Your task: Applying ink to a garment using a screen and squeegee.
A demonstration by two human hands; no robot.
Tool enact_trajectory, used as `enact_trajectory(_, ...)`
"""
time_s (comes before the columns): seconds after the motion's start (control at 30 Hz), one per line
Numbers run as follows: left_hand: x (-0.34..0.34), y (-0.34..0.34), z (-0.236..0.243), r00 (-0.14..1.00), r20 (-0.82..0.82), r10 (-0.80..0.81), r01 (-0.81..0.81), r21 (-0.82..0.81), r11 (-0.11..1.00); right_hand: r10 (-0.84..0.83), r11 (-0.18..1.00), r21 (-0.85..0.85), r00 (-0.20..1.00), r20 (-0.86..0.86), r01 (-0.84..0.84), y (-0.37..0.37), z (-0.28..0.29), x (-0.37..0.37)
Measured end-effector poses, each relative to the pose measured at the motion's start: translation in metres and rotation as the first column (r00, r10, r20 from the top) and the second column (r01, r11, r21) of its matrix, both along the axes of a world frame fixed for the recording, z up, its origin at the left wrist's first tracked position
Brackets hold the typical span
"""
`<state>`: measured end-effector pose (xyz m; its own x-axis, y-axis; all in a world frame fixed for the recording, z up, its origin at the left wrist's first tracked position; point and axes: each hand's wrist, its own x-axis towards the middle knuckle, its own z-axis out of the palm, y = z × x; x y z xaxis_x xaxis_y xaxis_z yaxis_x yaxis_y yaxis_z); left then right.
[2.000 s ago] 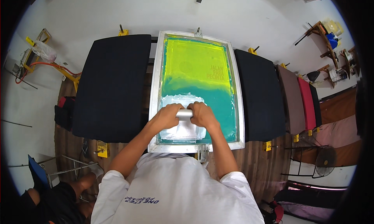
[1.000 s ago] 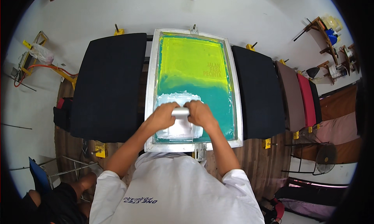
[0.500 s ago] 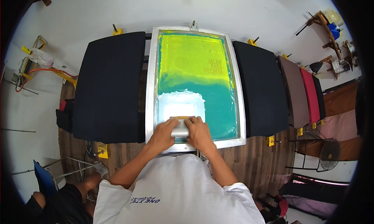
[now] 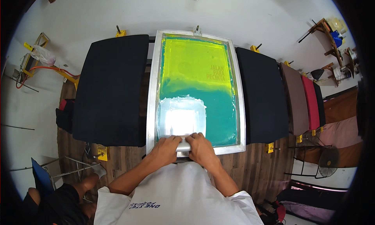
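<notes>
A screen printing frame [image 4: 239, 119] with silvery edges lies before me. Its mesh is yellow-green at the far part and teal nearer me, and white ink [image 4: 181, 103] covers a squarish patch at the near left. Both my hands grip one metal-handled squeegee [image 4: 183, 147] at the frame's near edge. My left hand [image 4: 166, 150] wraps round its left end, my right hand [image 4: 201, 147] round its right end. The fingers and knuckles hide most of the squeegee, and its blade does not show.
Black fabric-covered boards flank the frame, one at left [image 4: 111, 90] and one at right [image 4: 262, 96]. Brown [image 4: 295, 100] and red [image 4: 309, 102] boards follow farther right. A seated person's leg [image 4: 84, 184] is at lower left; a fan [image 4: 328, 162] stands at lower right.
My hands have drawn the squeegee toward me, from the white patch to the frame's near edge. More of the white patch is exposed. The whole view has shifted slightly.
</notes>
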<state>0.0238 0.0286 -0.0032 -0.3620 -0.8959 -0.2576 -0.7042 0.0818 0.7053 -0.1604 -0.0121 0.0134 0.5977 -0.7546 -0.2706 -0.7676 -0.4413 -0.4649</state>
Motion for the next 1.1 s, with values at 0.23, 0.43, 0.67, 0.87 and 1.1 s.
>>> enact_trajectory(0.23, 0.000, -0.046, -0.030, 0.980, 0.044, 0.194, -0.160, -0.409, 0.898, -0.046, 0.966, -0.253, 0.997, 0.061, 0.060, -0.045, -0.024, 0.025)
enact_trajectory(0.43, -0.005, -0.025, -0.055, 0.984, 0.082, 0.157, -0.119, -0.347, 0.930, -0.113, 0.960, -0.245, 0.988, 0.109, 0.137, -0.025, -0.059, 0.015)
enact_trajectory(0.67, 0.000, -0.030, -0.008, 0.995, -0.001, 0.099, -0.098, -0.090, 0.991, -0.055, 0.996, -0.068, 0.998, 0.010, 0.055, -0.025, -0.025, 0.010)
enact_trajectory(0.87, 0.001, -0.046, -0.028, 0.987, 0.021, 0.162, -0.149, -0.293, 0.944, -0.107, 0.972, -0.207, 0.993, 0.048, 0.115, -0.044, -0.026, 0.023)
enact_trajectory(1.1, -0.002, -0.022, -0.035, 0.990, 0.037, 0.136, -0.120, -0.276, 0.954, -0.120, 0.965, -0.225, 0.989, 0.088, 0.137, -0.018, -0.045, 0.014)
